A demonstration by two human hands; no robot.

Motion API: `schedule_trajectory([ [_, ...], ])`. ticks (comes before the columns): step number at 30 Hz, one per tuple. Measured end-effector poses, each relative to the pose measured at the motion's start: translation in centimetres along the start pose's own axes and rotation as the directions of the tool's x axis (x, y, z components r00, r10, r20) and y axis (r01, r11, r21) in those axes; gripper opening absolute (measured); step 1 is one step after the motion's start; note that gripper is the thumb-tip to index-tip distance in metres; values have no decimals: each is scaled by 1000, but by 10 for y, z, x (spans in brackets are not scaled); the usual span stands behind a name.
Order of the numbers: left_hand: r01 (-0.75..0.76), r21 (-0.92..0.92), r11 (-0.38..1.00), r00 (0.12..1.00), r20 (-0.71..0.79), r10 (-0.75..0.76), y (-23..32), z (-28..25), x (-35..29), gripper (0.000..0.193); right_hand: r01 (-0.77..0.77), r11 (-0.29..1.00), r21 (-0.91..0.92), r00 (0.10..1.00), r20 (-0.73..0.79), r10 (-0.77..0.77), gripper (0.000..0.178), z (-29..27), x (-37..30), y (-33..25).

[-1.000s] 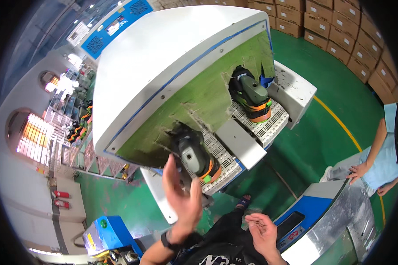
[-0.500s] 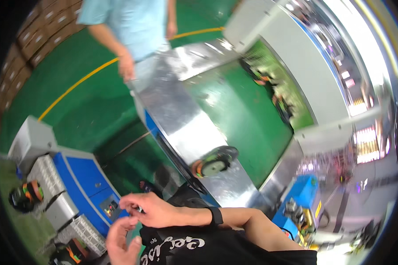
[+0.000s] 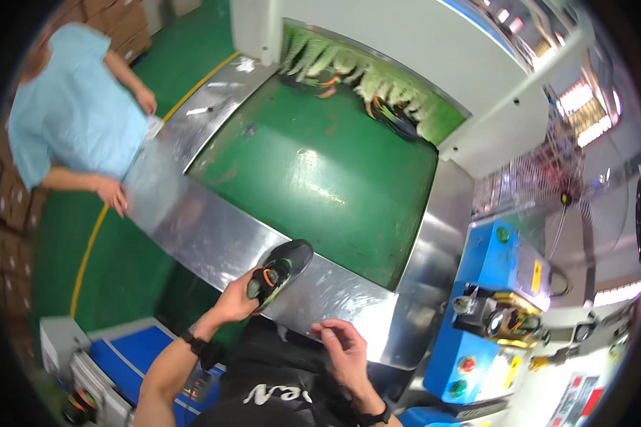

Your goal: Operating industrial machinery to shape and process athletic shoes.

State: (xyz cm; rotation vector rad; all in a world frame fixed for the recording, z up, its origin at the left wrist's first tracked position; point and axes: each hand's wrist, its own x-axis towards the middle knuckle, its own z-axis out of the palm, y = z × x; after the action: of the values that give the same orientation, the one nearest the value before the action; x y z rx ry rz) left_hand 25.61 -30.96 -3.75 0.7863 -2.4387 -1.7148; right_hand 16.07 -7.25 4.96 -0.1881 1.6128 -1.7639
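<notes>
A black shoe with orange and green trim (image 3: 289, 265) is at the near metal ledge (image 3: 214, 231), its toe pointing away to the right. My left hand (image 3: 236, 299) is closed around its heel end. Whether the sole rests on the metal or is slightly lifted, I cannot tell. To the right, over the ledge's near edge, my right hand (image 3: 345, 352) is empty, its fingers loosely bent and apart.
Beyond the ledge lies a green conveyor belt (image 3: 306, 178). Two more shoes, one a dark shoe (image 3: 392, 117), sit by the green strip curtain (image 3: 413, 107). A co-worker in light blue (image 3: 85, 114) stands left. A blue machine (image 3: 452, 334) and a fan (image 3: 566, 199) are right.
My view has turned. Both hands were empty near my body at lower left; now the left grips the shoe that lay on the ledge, and the right is apart from it.
</notes>
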Motion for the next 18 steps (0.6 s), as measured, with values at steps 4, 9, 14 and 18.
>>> schedule_trajectory([
  [4, 150, -150, 977, 989, 9, -151, 0, -59, -15, 59, -163, 986, -34, 903, -408, 135, 17, -20, 17, 3],
  [9, 259, 81, 962, 904, -372, -212, -29, -94, 13, 61, -163, 984, 77, 873, -453, 180, 21, 6, 75, 8],
  [14, 324, 300, 897, 946, -80, -315, -12, -160, 46, 71, -121, 956, -267, 963, -264, 49, 26, 47, 216, -4],
  [18, 310, -1, 951, 950, -36, -310, -9, -200, 165, 84, 158, 761, -629, 969, -48, -241, 50, 58, 405, -56],
])
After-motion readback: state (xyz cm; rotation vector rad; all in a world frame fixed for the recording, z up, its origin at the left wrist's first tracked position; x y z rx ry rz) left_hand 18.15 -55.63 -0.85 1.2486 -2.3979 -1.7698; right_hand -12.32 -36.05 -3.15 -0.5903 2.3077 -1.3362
